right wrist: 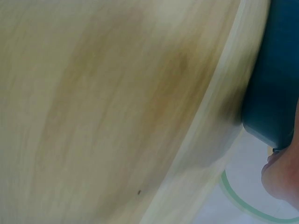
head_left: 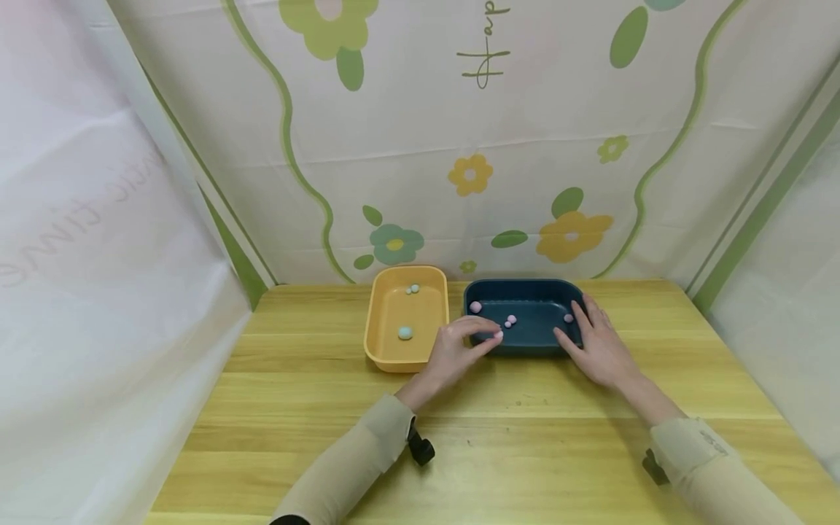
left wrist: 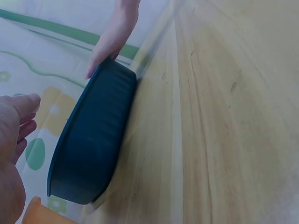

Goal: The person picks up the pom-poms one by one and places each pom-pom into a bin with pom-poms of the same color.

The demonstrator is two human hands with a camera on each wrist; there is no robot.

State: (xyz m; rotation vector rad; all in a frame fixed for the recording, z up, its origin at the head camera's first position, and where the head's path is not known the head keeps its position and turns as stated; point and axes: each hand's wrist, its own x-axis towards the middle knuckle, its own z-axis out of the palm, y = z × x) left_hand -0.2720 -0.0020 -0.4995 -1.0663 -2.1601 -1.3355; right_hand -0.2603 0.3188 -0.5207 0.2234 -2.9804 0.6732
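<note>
My left hand (head_left: 453, 351) pinches a small pale pink ball (head_left: 499, 335) between thumb and fingertips, over the near left part of a dark blue tray (head_left: 525, 348). At the tray's right end is my right hand (head_left: 602, 351), its thumb and fingers spread and reaching over the rim. Near those fingertips a pink ball (head_left: 568, 319) lies in the tray. Two small pink balls (head_left: 511, 320) sit close together mid-tray, and a larger pink ball (head_left: 475, 307) lies in its far left corner. The left wrist view shows the tray's outer wall (left wrist: 93, 135), hiding the balls.
Left of the blue tray stands a yellow tray (head_left: 374, 321). It holds a larger pale green ball (head_left: 405, 333) and two small green balls (head_left: 412, 289). Both trays are on a wooden table (head_left: 525, 445) against a flower-printed curtain (head_left: 407, 124).
</note>
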